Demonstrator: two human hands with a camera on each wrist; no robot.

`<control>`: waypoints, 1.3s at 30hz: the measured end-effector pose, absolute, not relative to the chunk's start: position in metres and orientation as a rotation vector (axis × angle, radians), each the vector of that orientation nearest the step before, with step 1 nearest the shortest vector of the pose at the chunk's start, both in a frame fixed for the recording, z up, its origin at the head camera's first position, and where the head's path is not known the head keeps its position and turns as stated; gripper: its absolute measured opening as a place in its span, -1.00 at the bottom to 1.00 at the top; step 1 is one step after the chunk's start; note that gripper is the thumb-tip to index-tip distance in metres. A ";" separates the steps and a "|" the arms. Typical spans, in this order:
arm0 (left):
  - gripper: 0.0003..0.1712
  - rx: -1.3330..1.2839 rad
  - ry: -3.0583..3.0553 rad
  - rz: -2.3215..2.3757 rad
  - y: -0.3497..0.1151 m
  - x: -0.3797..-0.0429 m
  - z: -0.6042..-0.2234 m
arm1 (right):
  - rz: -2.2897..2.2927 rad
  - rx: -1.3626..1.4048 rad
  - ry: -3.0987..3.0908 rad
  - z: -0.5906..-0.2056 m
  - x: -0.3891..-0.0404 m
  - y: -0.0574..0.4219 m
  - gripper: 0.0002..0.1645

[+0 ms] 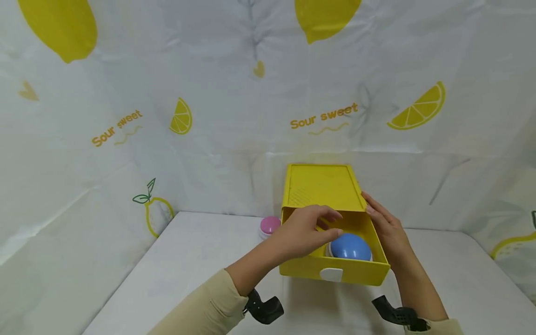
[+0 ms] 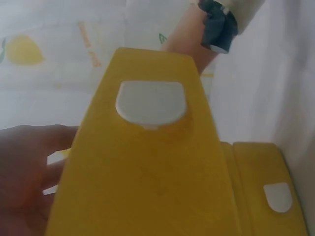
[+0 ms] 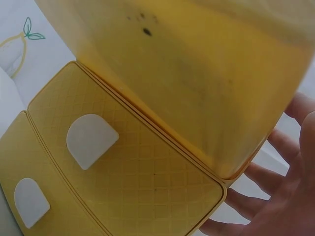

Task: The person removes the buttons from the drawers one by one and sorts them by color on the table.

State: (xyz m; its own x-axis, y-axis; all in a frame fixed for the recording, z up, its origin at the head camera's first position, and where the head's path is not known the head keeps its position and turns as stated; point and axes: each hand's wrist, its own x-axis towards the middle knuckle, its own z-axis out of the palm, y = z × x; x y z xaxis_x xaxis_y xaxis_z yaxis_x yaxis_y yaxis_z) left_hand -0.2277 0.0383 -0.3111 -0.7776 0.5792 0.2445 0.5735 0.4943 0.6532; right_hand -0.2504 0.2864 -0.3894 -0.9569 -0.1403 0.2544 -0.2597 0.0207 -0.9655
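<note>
A yellow drawer box (image 1: pixel 320 186) has its top drawer (image 1: pixel 299 269) pulled out, with a white handle (image 1: pixel 332 274) on the front. In the drawer sits a glossy blue dome (image 1: pixel 351 246) on a white base. My left hand (image 1: pixel 307 230) hovers over the drawer's left side, fingers loosely bent beside the dome, nothing in its grasp. Along the box's right side lies my right hand (image 1: pixel 391 237), fingertips at the upper edge. The right wrist view has the right hand (image 3: pixel 285 182) with spread fingers at the side of the box, below the pulled-out drawer.
A pink dome (image 1: pixel 270 225) on a white base stands on the white table (image 1: pixel 201 260), left of the box. Two lower drawers with white handles (image 3: pixel 93 140) are closed. Behind rises a white lemon-print cloth (image 1: pixel 234 116).
</note>
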 end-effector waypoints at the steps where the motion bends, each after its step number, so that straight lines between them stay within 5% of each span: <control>1: -0.60 1.043 2.705 1.140 0.041 -0.229 -0.311 | 2.096 0.425 -2.184 -0.390 -0.251 0.286 -0.33; 21: -0.49 0.913 2.667 0.761 0.070 -0.240 -0.316 | 1.961 0.364 -2.287 -0.387 -0.254 0.288 -0.33; 39: -0.53 0.976 2.588 1.003 0.065 -0.241 -0.316 | 1.947 0.368 -2.290 -0.388 -0.251 0.288 -0.34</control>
State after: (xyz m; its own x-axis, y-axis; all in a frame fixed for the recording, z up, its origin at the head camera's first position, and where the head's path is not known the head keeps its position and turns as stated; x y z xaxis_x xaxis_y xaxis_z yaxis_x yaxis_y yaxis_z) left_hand -0.2410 0.0648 -0.3155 -0.7621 0.6456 0.0494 0.5103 0.5518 0.6596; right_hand -0.2515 0.2878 -0.3878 -0.9642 -0.1105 0.2411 -0.2558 0.1465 -0.9556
